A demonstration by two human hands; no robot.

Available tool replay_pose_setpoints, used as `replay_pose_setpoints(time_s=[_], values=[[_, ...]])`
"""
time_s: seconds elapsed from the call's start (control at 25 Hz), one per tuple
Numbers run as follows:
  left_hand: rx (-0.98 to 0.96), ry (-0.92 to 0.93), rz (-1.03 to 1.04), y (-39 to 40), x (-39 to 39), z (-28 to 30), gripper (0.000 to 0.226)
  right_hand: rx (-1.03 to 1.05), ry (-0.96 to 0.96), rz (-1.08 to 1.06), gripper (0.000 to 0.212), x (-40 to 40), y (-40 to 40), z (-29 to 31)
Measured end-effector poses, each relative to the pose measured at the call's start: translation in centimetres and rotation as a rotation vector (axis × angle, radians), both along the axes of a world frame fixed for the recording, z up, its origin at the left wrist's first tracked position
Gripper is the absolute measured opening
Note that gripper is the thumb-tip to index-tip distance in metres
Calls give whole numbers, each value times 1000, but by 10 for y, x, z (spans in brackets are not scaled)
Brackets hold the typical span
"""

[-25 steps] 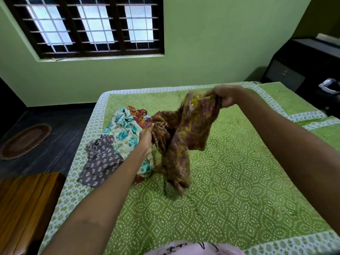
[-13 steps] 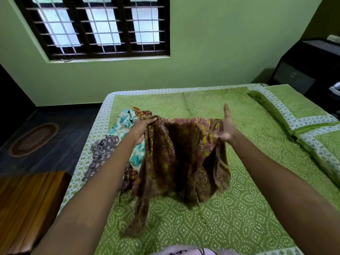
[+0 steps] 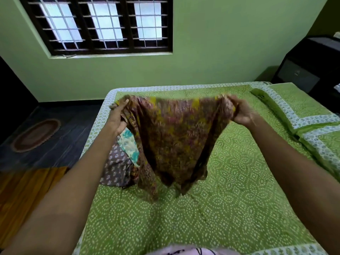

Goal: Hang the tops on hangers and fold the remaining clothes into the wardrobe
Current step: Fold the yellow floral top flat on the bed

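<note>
A brown and yellow patterned garment (image 3: 173,137) hangs spread out above the green bed (image 3: 230,199). My left hand (image 3: 117,115) grips its upper left corner and my right hand (image 3: 241,113) grips its upper right corner. The cloth droops between them to a point above the bedspread. Behind it on the bed's left side lies a small heap of clothes: a turquoise floral piece (image 3: 129,144) and a grey printed piece (image 3: 116,168), both partly hidden by the held garment and my left arm.
A green pillow (image 3: 301,115) lies at the bed's right. A dark cabinet (image 3: 311,67) stands beyond it. A wooden surface (image 3: 24,196) is at my lower left, an oval mat (image 3: 35,135) on the dark floor, and a barred window (image 3: 103,24) ahead.
My hands have moved apart and up, stretching the bunched garment wide between them. My right hand's fingers, straight half a second ago, now curl round the cloth's corner.
</note>
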State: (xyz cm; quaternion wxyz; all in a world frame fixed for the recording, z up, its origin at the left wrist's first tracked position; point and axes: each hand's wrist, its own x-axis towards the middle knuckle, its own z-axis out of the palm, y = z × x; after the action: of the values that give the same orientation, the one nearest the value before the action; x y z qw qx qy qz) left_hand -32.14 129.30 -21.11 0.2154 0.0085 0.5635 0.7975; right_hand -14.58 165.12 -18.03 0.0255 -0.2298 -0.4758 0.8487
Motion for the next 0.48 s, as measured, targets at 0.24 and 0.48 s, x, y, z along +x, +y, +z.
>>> replay_pose_setpoints(time_s=[0.24,0.48], values=[[-224,27,26,-12,-9,-5,19,146,-70,24,21,-11,-3,4],[-362,3,-28,-21,-13,-6,15,90,-48,-50,12,-10,-5,1]])
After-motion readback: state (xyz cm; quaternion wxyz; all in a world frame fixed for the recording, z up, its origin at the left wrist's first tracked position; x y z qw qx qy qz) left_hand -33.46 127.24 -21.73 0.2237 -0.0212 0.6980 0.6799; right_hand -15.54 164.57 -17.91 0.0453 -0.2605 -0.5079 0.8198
